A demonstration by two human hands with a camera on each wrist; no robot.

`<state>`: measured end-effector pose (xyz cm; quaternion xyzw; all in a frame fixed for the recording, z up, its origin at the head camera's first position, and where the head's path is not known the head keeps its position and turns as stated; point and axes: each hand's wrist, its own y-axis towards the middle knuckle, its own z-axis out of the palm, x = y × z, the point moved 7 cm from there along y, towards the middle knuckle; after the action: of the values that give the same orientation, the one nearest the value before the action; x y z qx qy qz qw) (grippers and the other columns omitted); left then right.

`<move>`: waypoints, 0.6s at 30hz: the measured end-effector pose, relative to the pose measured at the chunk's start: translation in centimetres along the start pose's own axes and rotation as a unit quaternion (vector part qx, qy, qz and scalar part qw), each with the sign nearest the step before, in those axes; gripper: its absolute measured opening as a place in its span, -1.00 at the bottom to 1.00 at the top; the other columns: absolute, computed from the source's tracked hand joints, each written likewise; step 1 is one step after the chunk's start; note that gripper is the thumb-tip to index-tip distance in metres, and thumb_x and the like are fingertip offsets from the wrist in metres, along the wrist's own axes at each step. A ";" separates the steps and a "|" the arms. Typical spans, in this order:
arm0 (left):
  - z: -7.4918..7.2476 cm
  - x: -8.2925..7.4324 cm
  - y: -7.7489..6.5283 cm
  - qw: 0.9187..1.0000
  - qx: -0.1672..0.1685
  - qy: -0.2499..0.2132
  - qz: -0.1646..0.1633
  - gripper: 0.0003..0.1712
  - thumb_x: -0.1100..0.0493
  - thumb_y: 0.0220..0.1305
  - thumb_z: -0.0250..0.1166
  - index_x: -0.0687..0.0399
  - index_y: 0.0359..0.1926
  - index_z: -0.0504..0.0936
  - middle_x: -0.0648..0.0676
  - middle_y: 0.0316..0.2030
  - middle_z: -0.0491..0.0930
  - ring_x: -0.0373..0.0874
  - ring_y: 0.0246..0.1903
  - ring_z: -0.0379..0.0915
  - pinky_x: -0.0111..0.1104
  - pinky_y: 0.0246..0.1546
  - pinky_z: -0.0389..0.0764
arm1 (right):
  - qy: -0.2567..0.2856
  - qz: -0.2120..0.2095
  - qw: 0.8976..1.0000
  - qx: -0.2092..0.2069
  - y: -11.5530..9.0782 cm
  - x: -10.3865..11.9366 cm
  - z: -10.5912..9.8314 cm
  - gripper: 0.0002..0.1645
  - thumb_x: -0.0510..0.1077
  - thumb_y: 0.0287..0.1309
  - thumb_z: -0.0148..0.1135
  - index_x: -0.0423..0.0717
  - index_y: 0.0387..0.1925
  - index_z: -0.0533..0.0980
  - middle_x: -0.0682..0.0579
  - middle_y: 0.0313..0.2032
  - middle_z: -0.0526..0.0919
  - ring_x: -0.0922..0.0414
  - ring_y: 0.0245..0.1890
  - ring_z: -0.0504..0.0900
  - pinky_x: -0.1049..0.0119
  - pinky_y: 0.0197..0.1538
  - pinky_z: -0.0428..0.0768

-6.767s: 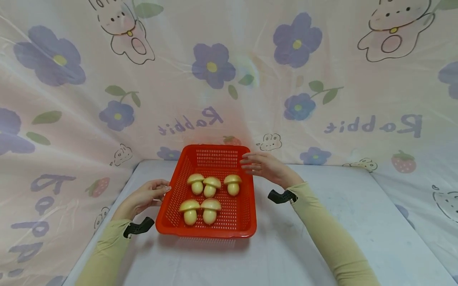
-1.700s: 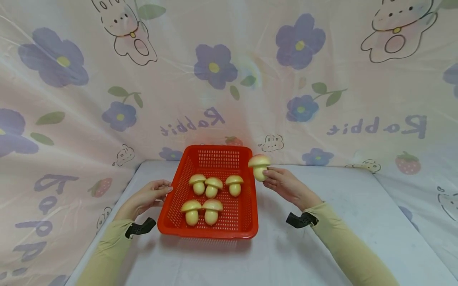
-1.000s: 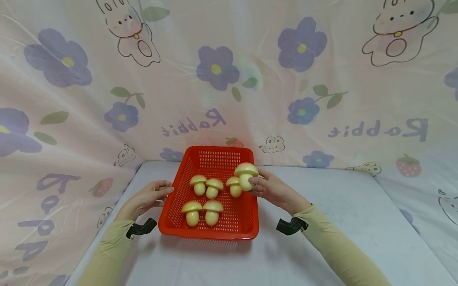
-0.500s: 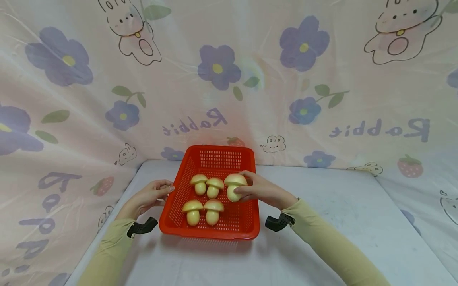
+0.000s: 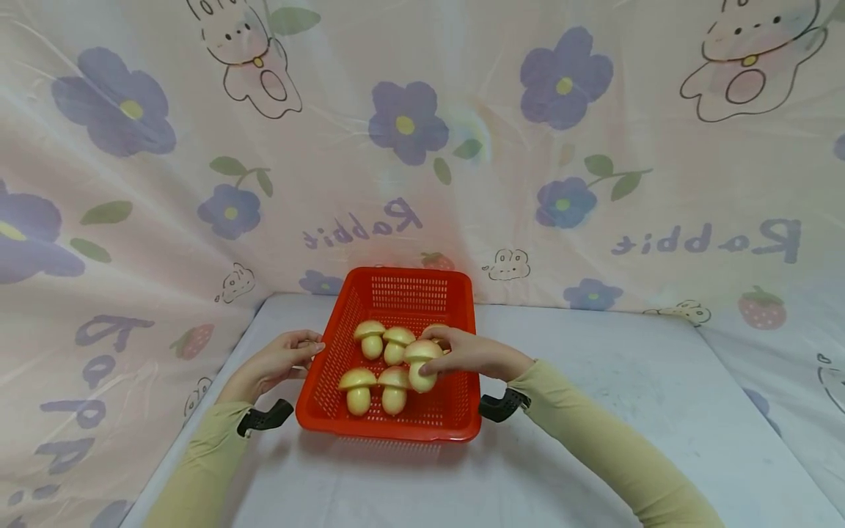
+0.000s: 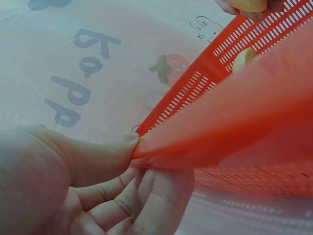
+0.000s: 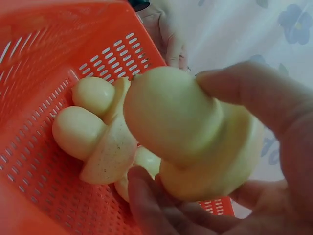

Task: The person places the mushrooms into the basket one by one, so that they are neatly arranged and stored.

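Observation:
My left hand (image 5: 280, 361) pinches the left rim of a red plastic basket (image 5: 389, 430) between thumb and fingers; the left wrist view shows the thumb on top of the rim (image 6: 151, 152). My right hand (image 5: 480, 355) holds a pale yellow toy mushroom (image 5: 423, 352) with a faintly pink cap, inside the basket's outline. In the right wrist view the held mushroom (image 7: 171, 117) sits between thumb and fingers, stem toward the camera. Several like mushrooms lie in the basket, including a front left one (image 5: 358, 391) and a back left one (image 5: 371, 340). The one at the right is mostly hidden by my right hand.
The basket stands on a white-covered table (image 5: 594, 411), its far side near a printed curtain (image 5: 475, 183) with flowers and rabbits. Bare tabletop shows right of the basket and before it. The curtain also runs along the left side.
My right hand, earlier without a mushroom at the right rim, later holds one right of the basket. It has since moved left and nearer over the basket. My left hand stays on the rim.

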<state>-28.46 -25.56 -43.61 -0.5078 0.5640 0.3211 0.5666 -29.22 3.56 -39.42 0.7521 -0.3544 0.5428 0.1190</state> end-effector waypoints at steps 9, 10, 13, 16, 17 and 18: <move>0.0 -0.2 0.1 1.000 0.004 -0.002 0.000 -0.62 0.17 0.43 0.11 0.40 0.07 0.34 0.10 -0.28 0.57 -0.15 -0.42 0.51 -0.23 -0.27 0.66 | -0.030 0.008 1.000 0.003 0.6 0.1 -0.1 -0.43 0.00 0.02 0.44 -0.07 0.02 0.40 -0.02 -0.09 0.55 0.07 -0.11 0.55 0.16 -0.04 0.55; 0.1 -0.3 0.1 1.000 0.004 -0.002 0.000 -0.63 0.17 0.43 0.11 0.40 0.07 0.34 0.10 -0.28 0.57 -0.15 -0.42 0.51 -0.23 -0.27 0.66 | -0.031 0.010 0.999 0.005 0.6 0.1 -0.1 -0.42 0.00 0.01 0.44 -0.07 0.02 0.40 -0.02 -0.09 0.55 0.06 -0.11 0.55 0.16 -0.04 0.55; 0.1 -0.3 0.1 1.000 0.004 0.000 0.001 -0.62 0.17 0.43 0.11 0.41 0.07 0.34 0.10 -0.28 0.56 -0.14 -0.41 0.51 -0.23 -0.27 0.66 | -0.050 0.010 0.999 0.006 0.8 0.2 -0.3 -0.41 0.00 0.00 0.45 -0.07 0.02 0.41 0.00 -0.10 0.56 0.08 -0.11 0.55 0.16 -0.03 0.54; 0.1 -0.3 0.0 1.000 0.001 0.000 -0.001 -0.61 0.16 0.42 0.12 0.41 0.07 0.34 0.11 -0.27 0.55 -0.14 -0.42 0.50 -0.24 -0.28 0.66 | -0.082 0.009 0.997 0.001 1.0 0.2 -0.5 -0.40 0.00 -0.04 0.48 -0.06 0.01 0.42 0.03 -0.12 0.55 0.11 -0.13 0.54 0.20 -0.06 0.53; 0.2 -0.3 -0.1 1.000 0.001 0.000 -0.001 -0.60 0.16 0.42 0.12 0.42 0.07 0.33 0.12 -0.27 0.55 -0.14 -0.41 0.50 -0.24 -0.28 0.66 | -0.094 0.009 0.996 -0.001 1.0 0.2 -0.5 -0.40 0.01 -0.05 0.48 -0.05 0.00 0.42 0.04 -0.12 0.54 0.12 -0.13 0.53 0.21 -0.07 0.53; 0.2 -0.3 -0.1 1.000 0.001 0.000 -0.002 -0.60 0.16 0.42 0.12 0.42 0.07 0.33 0.12 -0.27 0.55 -0.14 -0.42 0.49 -0.24 -0.28 0.66 | -0.105 0.007 0.994 -0.001 1.1 0.2 -0.5 -0.41 0.01 -0.07 0.49 -0.05 -0.02 0.43 0.04 -0.13 0.54 0.12 -0.14 0.53 0.22 -0.07 0.53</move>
<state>-28.36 -25.36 -43.34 -0.5079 0.5637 0.3195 0.5677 -30.32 2.96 -39.22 0.8023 -0.3711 0.4610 0.0778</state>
